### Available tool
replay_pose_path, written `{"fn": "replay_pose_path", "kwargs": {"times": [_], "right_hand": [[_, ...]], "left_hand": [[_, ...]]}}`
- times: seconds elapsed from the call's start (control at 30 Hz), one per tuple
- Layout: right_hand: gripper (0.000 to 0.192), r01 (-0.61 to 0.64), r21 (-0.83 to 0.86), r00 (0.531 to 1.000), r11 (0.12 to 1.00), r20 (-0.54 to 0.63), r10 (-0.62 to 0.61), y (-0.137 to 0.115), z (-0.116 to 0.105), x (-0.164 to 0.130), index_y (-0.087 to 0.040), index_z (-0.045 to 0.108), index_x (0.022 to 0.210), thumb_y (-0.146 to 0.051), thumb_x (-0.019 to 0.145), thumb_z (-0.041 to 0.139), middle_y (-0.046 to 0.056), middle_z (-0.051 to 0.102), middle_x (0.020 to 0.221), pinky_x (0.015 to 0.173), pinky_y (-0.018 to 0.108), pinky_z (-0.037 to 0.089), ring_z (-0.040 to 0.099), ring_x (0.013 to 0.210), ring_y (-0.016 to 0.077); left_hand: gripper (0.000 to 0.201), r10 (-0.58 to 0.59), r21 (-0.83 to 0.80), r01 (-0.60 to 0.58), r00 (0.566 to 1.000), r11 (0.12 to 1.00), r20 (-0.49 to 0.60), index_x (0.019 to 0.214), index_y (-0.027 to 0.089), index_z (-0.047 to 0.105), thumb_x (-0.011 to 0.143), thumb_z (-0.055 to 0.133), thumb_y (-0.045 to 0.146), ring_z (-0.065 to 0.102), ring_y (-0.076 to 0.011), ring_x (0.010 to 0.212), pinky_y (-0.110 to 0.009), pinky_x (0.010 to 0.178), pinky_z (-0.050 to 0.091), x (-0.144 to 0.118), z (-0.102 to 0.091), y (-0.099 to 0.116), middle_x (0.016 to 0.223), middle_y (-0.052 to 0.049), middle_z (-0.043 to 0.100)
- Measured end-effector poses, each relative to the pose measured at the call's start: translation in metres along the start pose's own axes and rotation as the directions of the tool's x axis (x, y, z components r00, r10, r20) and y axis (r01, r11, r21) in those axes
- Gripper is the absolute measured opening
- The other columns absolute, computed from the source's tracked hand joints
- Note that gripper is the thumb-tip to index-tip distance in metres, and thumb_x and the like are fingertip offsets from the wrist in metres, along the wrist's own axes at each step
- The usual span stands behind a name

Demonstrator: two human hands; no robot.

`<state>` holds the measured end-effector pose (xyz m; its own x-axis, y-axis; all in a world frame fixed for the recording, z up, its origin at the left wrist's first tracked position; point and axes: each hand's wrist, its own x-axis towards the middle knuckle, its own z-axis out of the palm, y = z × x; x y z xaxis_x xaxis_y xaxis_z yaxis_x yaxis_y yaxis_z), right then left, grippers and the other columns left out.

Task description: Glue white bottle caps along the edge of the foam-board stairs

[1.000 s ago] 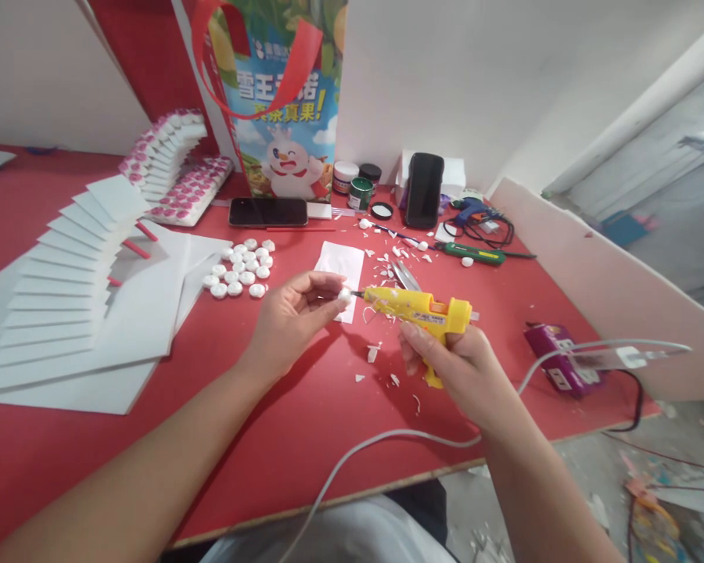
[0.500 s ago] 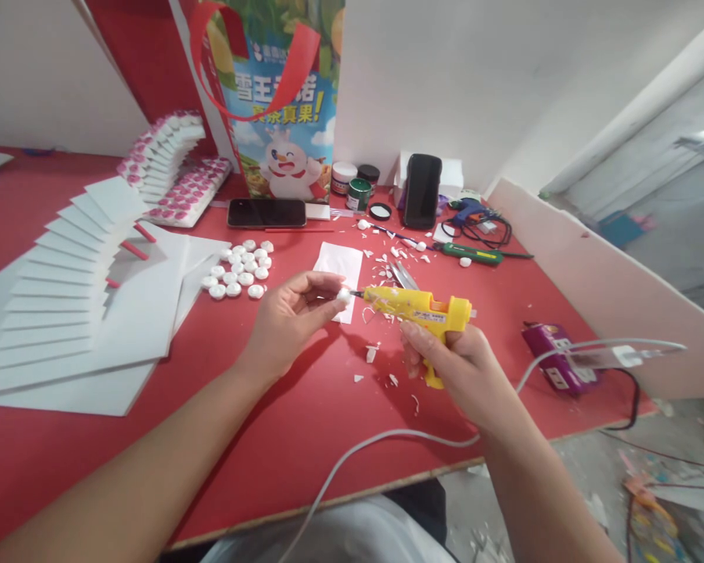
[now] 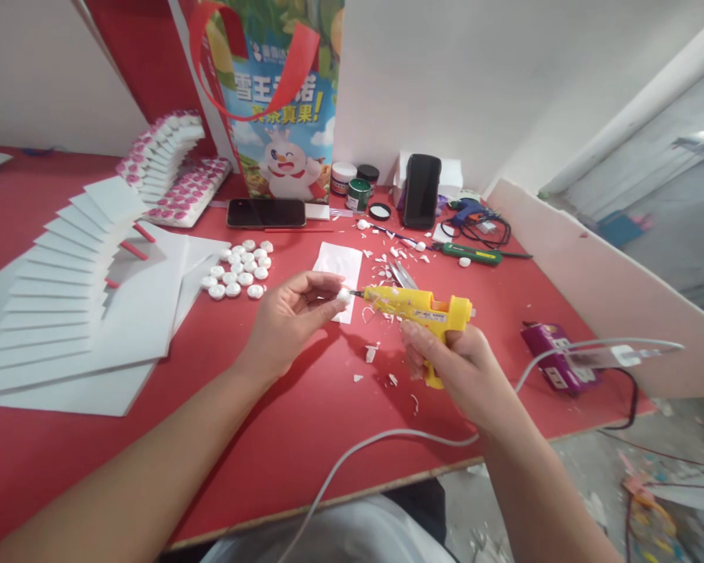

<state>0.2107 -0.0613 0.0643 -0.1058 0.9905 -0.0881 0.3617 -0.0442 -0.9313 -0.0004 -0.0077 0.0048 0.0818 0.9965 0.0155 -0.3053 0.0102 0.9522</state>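
My right hand (image 3: 457, 367) grips a yellow glue gun (image 3: 419, 311) by its handle, nozzle pointing left. Its tip touches a small white round piece (image 3: 343, 296) pinched between the fingers of my left hand (image 3: 290, 317). Both hands hover over the red table (image 3: 305, 407) near its middle. A grey cord (image 3: 387, 442) runs from the gun across the table's front edge. A cluster of several white round pieces (image 3: 240, 270) lies to the left of my left hand.
White foam-board steps (image 3: 64, 281) fan out at left, with a pink-dotted stack (image 3: 164, 164) behind. A printed bag (image 3: 281, 102), two phones (image 3: 267, 212) (image 3: 421, 190), paint jars (image 3: 360, 193), a green tool (image 3: 472, 252) and a purple power strip (image 3: 554, 363) surround the scraps (image 3: 381, 352).
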Motion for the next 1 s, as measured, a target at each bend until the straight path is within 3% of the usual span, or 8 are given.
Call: {"fn": "replay_pose_path", "kwargs": {"times": [0.3,1.0], "right_hand": [[0.051,0.024,0.005,1.000,1.000,-0.002,-0.024,0.0042,0.0002,-0.0002,-0.020,0.052,0.056,-0.051,0.096,0.061,0.000,0.051,0.052,0.050,0.026,0.037,0.047,0.051,0.0116],[0.054,-0.002,-0.026,1.000,1.000,0.000,0.002,0.0026,-0.0010,-0.0016,-0.020,0.051,0.057,-0.057,0.095,0.060,0.000,0.051,0.053,0.050,0.027,0.035,0.046,0.051,0.0118]], "left_hand": [[0.031,-0.003,-0.020,0.003,1.000,1.000,0.000,0.096,0.018,0.077,0.070,0.091,0.028,0.066,-0.0158,0.089,-0.030,0.083,0.056,0.0002,0.0002,-0.0003,0.096,-0.004,0.073],[0.030,-0.005,-0.034,0.006,1.000,0.999,0.003,0.096,0.019,0.077,0.070,0.091,0.025,0.066,-0.0150,0.089,-0.029,0.083,0.056,0.0000,0.0001,0.0007,0.094,-0.003,0.073]]}}
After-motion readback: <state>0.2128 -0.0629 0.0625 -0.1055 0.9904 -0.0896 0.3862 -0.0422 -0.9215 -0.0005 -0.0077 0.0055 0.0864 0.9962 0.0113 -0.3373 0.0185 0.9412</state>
